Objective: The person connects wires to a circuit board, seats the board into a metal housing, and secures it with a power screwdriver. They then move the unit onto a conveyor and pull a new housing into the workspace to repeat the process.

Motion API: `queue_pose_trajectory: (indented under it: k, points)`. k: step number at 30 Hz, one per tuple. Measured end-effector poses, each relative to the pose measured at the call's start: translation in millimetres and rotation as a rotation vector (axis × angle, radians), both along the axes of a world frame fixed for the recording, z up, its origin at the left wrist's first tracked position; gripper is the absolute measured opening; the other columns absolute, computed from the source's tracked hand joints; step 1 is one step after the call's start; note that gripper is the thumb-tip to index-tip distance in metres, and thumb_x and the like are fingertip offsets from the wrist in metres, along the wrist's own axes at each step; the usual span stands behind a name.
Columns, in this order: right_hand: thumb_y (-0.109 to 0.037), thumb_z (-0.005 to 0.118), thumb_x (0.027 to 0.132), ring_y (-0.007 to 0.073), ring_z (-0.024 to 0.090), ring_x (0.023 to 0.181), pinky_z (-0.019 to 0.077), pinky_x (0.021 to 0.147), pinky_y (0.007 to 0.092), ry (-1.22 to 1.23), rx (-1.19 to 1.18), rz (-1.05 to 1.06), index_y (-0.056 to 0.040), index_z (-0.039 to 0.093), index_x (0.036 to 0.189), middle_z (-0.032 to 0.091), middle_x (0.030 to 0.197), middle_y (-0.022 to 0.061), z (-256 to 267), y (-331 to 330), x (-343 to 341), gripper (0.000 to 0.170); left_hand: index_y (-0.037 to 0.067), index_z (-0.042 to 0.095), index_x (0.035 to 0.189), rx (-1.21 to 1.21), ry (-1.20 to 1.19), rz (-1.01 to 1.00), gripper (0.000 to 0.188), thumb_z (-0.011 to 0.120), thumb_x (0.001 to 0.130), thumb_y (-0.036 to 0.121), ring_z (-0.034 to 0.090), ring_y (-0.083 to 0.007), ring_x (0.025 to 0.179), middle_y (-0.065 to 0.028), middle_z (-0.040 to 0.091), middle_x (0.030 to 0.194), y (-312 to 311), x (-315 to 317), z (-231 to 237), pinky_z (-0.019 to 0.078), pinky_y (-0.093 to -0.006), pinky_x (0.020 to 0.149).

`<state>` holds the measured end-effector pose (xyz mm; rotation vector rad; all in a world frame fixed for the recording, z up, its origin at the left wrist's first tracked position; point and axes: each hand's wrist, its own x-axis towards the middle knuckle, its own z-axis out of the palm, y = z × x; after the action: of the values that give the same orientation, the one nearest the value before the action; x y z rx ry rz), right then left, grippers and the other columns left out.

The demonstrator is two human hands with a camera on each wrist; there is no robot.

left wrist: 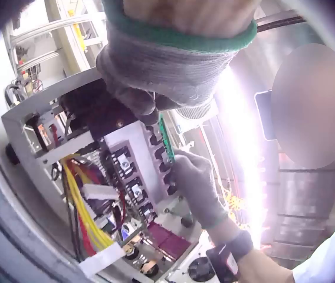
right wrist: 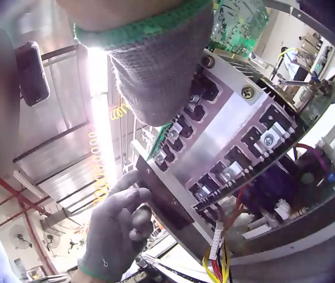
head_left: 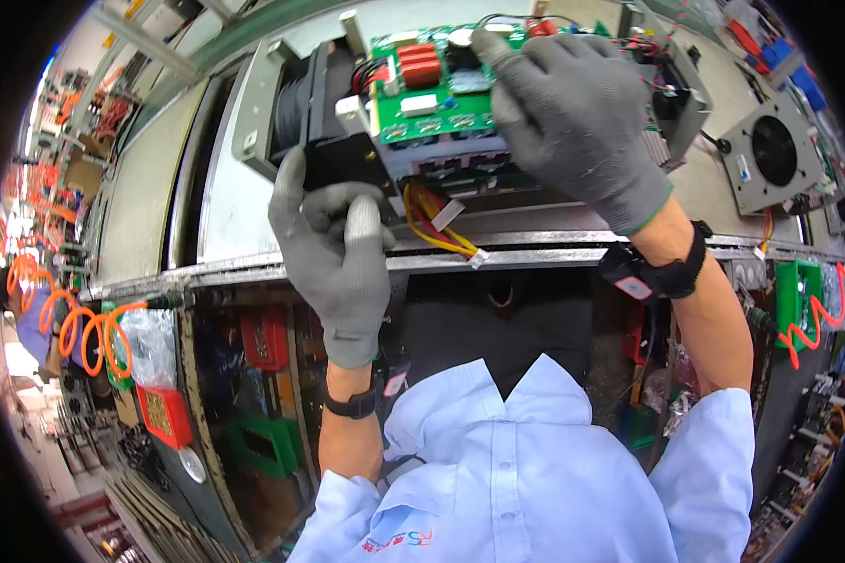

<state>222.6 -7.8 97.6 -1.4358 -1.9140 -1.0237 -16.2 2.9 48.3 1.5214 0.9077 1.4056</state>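
Note:
An open metal-framed unit holds a green circuit board (head_left: 441,120) over a pale heat sink (left wrist: 150,154) with dark components along it. My left hand (head_left: 338,263) is at the unit's left front corner, index finger raised against the black plate (right wrist: 164,197), other fingers bent, nothing visible held. Gripping the board from above, my right hand (head_left: 582,122) has its thumb at the near edge and index finger by a round black part; its other fingertips are hidden. Yellow and red wires (head_left: 434,225) with a white connector hang from the front.
A grey fan panel (head_left: 770,155) stands on the bench at the right. The bench's metal front edge (head_left: 535,255) runs below the unit. Orange coiled hoses (head_left: 70,324) hang at left, near a red parts bin (head_left: 164,416); a green bin (head_left: 798,298) is at right.

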Motion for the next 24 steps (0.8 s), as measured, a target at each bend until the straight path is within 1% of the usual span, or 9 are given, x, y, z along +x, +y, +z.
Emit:
queue_pose_trajectory:
  k: [1, 6, 9, 10, 17, 19, 21, 22, 24]
  points:
    - [-0.023, 0.068, 0.078, 0.0228, 0.067, 0.069, 0.0517, 0.071, 0.0397, -0.003, 0.076, 0.029, -0.0132, 0.076, 0.104, 0.067, 0.075, 0.0043, 0, 5, 1, 0.029, 0.004, 0.022, 0.158, 0.0, 0.001, -0.03, 0.075, 0.053, 0.091, -0.01, 0.062, -0.0103, 0.071, -0.0126, 0.067, 0.096, -2, -1, -3, 0.0529, -0.0234, 0.062]
    - [-0.025, 0.065, 0.08, 0.0231, 0.068, 0.072, 0.0517, 0.073, 0.0398, 0.019, 0.042, 0.02, -0.0096, 0.073, 0.105, 0.068, 0.076, 0.0049, -3, 5, 0, 0.03, 0.009, 0.008, 0.164, -0.002, 0.085, -0.035, 0.086, 0.053, 0.093, -0.01, 0.064, -0.0128, 0.078, -0.0153, 0.068, 0.104, -7, 8, -7, 0.056, -0.0263, 0.067]
    - [-0.028, 0.064, 0.078, 0.0235, 0.068, 0.073, 0.0513, 0.074, 0.0406, 0.044, 0.026, 0.006, -0.007, 0.073, 0.106, 0.068, 0.077, 0.0057, -2, 6, -3, 0.036, 0.007, 0.013, 0.164, -0.029, 0.004, -0.021, 0.082, 0.053, 0.094, -0.007, 0.063, -0.012, 0.071, -0.0139, 0.069, 0.097, -9, 12, -8, 0.0539, -0.0246, 0.064]
    - [-0.019, 0.067, 0.079, 0.0206, 0.065, 0.071, 0.0489, 0.068, 0.0375, 0.064, 0.042, 0.026, -0.0072, 0.072, 0.113, 0.064, 0.074, 0.0023, -3, 7, -3, 0.036, 0.008, 0.017, 0.163, -0.017, 0.011, 0.024, 0.077, 0.053, 0.096, -0.004, 0.059, -0.0079, 0.06, -0.0128, 0.071, 0.096, -9, 13, -12, 0.043, -0.0194, 0.051]
    - [-0.027, 0.061, 0.079, 0.0232, 0.064, 0.074, 0.0464, 0.077, 0.0436, 0.157, -0.026, 0.037, -0.0062, 0.07, 0.108, 0.066, 0.078, 0.0043, -6, 7, -12, 0.037, 0.005, 0.05, 0.144, -0.307, -0.007, 0.153, 0.046, 0.057, 0.1, 0.015, 0.041, -0.0043, 0.048, -0.0018, 0.057, 0.076, -11, -3, -42, 0.0306, -0.0223, 0.039]
    - [-0.028, 0.06, 0.081, 0.0235, 0.064, 0.078, 0.0469, 0.081, 0.0443, 0.162, -0.055, 0.011, -0.006, 0.07, 0.11, 0.066, 0.083, 0.0052, -6, 8, -15, 0.037, 0.001, 0.064, 0.128, -0.562, 0.454, -0.01, 0.033, 0.058, 0.1, 0.017, 0.055, -0.0099, 0.058, -0.0068, 0.065, 0.084, 10, -40, -62, 0.0445, -0.0245, 0.05]
    - [-0.028, 0.058, 0.084, 0.0244, 0.064, 0.086, 0.0467, 0.088, 0.0476, 0.158, 0.003, 0.05, -0.0058, 0.069, 0.111, 0.066, 0.089, 0.0062, -3, 3, -21, 0.037, -0.007, 0.065, 0.122, 0.046, 0.647, -0.007, 0.032, 0.059, 0.1, 0.015, 0.067, -0.0189, 0.081, -0.0157, 0.071, 0.098, 7, -49, -129, 0.0545, -0.032, 0.077]
    - [-0.029, 0.057, 0.085, 0.0249, 0.064, 0.09, 0.0466, 0.092, 0.0493, 0.151, 0.036, 0.063, -0.0057, 0.069, 0.111, 0.066, 0.092, 0.0067, -1, -2, -20, 0.037, -0.008, 0.063, 0.124, -0.045, 0.71, 0.009, 0.033, 0.06, 0.1, 0.015, 0.067, -0.024, 0.1, -0.0166, 0.072, 0.112, -3, -53, -130, 0.0503, -0.0351, 0.095]
    - [-0.028, 0.059, 0.084, 0.0282, 0.061, 0.103, 0.0433, 0.103, 0.0549, 0.174, 0.262, 0.205, -0.0044, 0.066, 0.108, 0.063, 0.101, 0.0099, 4, -36, -29, 0.034, -0.007, 0.063, 0.123, -0.025, 0.566, 0.011, 0.032, 0.061, 0.099, 0.015, 0.067, -0.0232, 0.097, -0.0172, 0.072, 0.113, 0, -45, -122, 0.0516, -0.0358, 0.09]
